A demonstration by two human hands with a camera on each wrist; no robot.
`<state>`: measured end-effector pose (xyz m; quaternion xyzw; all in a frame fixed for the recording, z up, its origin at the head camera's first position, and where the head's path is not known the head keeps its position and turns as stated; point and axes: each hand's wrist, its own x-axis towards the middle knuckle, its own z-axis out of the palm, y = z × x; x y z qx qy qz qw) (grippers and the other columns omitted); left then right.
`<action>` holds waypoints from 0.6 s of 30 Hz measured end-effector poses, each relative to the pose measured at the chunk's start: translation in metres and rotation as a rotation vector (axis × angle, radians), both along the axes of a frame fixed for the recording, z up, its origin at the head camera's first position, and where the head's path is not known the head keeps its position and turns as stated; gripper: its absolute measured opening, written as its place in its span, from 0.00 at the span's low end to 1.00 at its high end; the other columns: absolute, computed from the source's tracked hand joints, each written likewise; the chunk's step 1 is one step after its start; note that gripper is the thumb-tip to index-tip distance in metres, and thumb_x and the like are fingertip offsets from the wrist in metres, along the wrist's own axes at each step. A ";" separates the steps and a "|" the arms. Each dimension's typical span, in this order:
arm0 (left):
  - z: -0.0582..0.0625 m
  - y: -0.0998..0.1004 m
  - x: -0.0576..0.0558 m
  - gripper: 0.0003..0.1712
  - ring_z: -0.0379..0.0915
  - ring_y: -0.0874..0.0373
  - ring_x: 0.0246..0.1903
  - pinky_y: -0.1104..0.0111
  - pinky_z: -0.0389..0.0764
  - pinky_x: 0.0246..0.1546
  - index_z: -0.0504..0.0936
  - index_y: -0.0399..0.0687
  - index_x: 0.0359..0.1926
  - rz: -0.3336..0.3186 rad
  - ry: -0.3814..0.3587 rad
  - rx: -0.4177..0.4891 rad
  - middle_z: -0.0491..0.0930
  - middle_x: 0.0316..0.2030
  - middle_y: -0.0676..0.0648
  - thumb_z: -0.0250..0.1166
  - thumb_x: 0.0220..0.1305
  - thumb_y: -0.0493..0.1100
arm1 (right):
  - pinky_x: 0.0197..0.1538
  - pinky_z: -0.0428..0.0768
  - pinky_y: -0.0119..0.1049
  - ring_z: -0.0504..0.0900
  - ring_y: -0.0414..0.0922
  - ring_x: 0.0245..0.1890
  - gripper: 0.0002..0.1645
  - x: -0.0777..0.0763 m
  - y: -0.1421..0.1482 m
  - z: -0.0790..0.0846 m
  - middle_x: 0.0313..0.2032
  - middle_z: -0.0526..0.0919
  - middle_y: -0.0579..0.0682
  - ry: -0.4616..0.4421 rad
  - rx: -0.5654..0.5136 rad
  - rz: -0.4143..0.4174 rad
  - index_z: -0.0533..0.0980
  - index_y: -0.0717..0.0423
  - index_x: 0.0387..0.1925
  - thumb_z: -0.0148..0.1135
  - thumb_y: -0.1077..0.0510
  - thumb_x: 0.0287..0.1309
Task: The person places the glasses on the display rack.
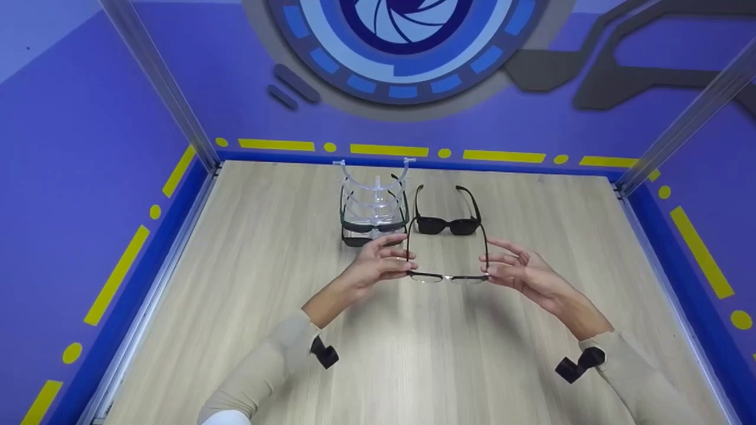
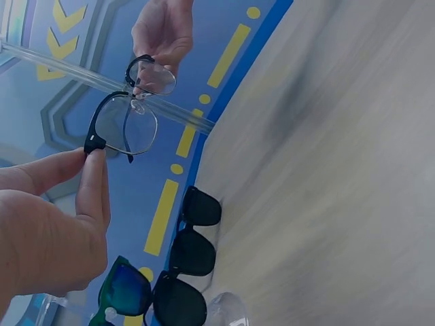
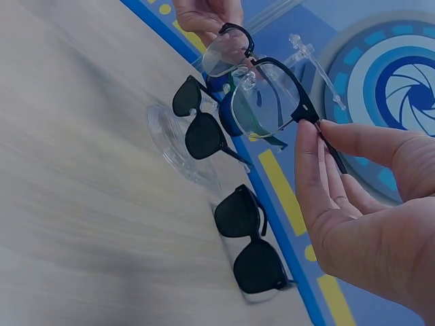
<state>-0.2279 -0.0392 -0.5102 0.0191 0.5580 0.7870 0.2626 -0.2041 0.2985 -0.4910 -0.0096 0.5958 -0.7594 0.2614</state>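
Between my two hands, a pair of clear-lensed eyeglasses (image 1: 447,277) with dark upper rims is held above the table, temples unfolded and pointing away from me. My left hand (image 1: 381,262) pinches the left hinge corner, thumb against fingers. At the opposite corner, my right hand (image 1: 522,273) pinches the other hinge the same way. Just beyond them, black sunglasses (image 1: 447,226) rest on the table with temples spread. To their left stands a clear plastic display rack (image 1: 378,203) carrying two pairs of dark glasses; in the right wrist view its transparent base (image 3: 170,146) shows.
The wooden table (image 1: 266,236) is bounded by blue printed panels (image 1: 77,195) at left, right and back. Metal posts (image 1: 159,82) rise at the back corners. Each sleeve bears a black wrist camera (image 1: 325,353).
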 end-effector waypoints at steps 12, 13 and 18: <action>0.009 -0.022 0.007 0.42 0.88 0.60 0.38 0.66 0.89 0.47 0.64 0.37 0.73 0.042 0.032 -0.047 0.88 0.42 0.50 0.67 0.59 0.24 | 0.58 0.86 0.38 0.87 0.43 0.53 0.45 -0.007 -0.022 0.004 0.53 0.86 0.47 -0.010 0.030 0.015 0.52 0.59 0.78 0.60 0.73 0.65; 0.010 -0.024 0.007 0.42 0.88 0.60 0.38 0.66 0.89 0.46 0.63 0.37 0.73 0.047 0.033 -0.042 0.88 0.42 0.50 0.67 0.60 0.24 | 0.58 0.86 0.38 0.87 0.43 0.53 0.45 -0.007 -0.024 0.004 0.53 0.86 0.47 -0.011 0.034 0.013 0.52 0.58 0.78 0.60 0.73 0.65; 0.014 -0.030 0.008 0.40 0.88 0.60 0.38 0.67 0.89 0.46 0.64 0.38 0.72 0.067 0.041 -0.040 0.88 0.44 0.48 0.67 0.61 0.24 | 0.59 0.86 0.37 0.87 0.43 0.53 0.43 -0.011 -0.031 0.008 0.53 0.86 0.48 -0.021 0.040 0.006 0.55 0.55 0.77 0.59 0.73 0.66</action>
